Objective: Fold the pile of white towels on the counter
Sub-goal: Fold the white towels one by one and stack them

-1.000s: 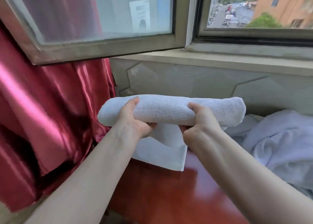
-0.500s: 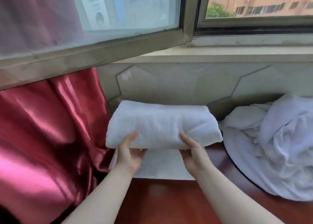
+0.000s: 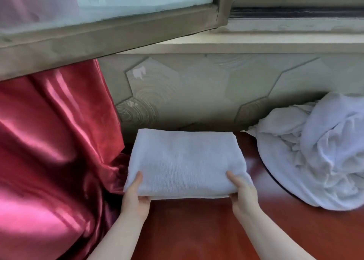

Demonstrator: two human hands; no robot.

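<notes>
A folded white towel (image 3: 185, 161) lies flat on the red-brown counter (image 3: 197, 230), close to the tiled wall. My left hand (image 3: 136, 196) grips its near left corner, thumb on top and fingers underneath. My right hand (image 3: 243, 194) holds the near right corner the same way. A thin white layer shows under the towel's near edge; whether it is a second towel is unclear. A crumpled pile of white towels (image 3: 315, 155) sits on the counter at the right.
A shiny red curtain (image 3: 53, 151) hangs at the left, touching the counter's left side. A window frame (image 3: 108, 35) juts out overhead, with a sill (image 3: 256, 47) and a hexagon-tiled wall (image 3: 197, 94) behind the towel.
The towel has gone from a lifted roll to a flat folded rectangle lying on the counter. Both hands moved down to its near corners. The camera tilted down.
</notes>
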